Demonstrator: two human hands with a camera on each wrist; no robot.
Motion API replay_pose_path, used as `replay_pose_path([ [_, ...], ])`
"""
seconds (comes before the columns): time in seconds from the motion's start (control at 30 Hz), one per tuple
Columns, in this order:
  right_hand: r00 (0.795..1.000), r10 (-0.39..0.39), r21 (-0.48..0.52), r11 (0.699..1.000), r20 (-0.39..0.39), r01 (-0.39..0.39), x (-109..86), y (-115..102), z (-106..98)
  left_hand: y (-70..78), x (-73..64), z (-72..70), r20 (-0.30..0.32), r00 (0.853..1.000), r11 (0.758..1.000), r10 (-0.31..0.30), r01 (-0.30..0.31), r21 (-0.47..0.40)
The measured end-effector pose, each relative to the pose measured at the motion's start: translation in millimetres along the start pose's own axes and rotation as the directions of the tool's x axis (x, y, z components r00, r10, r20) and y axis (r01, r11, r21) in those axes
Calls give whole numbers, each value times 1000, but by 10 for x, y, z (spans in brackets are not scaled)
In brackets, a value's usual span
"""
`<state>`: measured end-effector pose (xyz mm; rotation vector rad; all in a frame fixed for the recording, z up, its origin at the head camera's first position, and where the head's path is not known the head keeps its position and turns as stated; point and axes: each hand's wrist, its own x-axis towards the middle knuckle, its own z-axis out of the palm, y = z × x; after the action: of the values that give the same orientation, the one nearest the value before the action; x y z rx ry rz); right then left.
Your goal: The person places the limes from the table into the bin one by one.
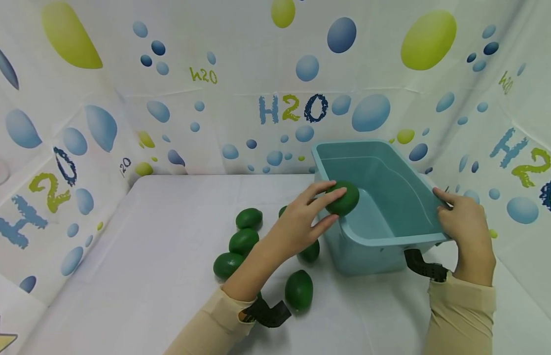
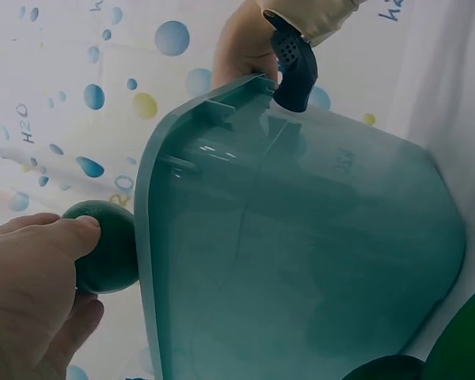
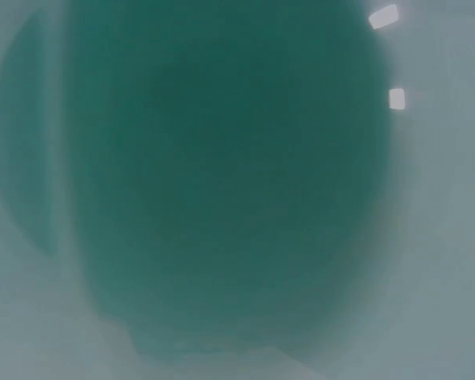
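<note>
Green fruit (image 1: 349, 201) in left hand (image 1: 297, 222), perhaps touching tub (image 1: 368, 259)

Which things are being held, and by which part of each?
Left hand: a green fruit, by its left side. Right hand: the blue-green bin, by its right rim.

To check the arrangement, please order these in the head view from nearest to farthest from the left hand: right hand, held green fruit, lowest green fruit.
1. Held green fruit: in the left hand.
2. Lowest green fruit: below it, on the table.
3. Right hand: at the tub's right rim.
</note>
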<state>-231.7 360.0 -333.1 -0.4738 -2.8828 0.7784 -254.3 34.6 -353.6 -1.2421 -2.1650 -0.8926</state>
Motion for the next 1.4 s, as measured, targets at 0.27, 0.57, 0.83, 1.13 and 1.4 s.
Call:
replay_pose_path([
  [0.27, 1000, 15, 1, 1000, 8, -15, 7, -12, 1, 16, 2, 15, -34, 999, 1000, -20, 20, -17],
  [0.57, 999, 29, -3, 1000, 15, -28, 17, -13, 7, -8, -6, 36, 22, 999, 999, 31, -32, 34],
  [0.83, 999, 27, 1, 1000, 18, -27, 18, -20, 14, 23, -30, 55, 147, 989, 996, -29, 16, 87],
  [1.13, 999, 23, 3, 1000, 24, -23, 27, -27, 9, -27, -40, -1, 139, 986, 993, -92, 80, 88],
  [1.4, 999, 44, 6, 999, 26, -44, 26, -21, 5, -170, -43, -177, 102, 983, 980, -150, 134, 150],
])
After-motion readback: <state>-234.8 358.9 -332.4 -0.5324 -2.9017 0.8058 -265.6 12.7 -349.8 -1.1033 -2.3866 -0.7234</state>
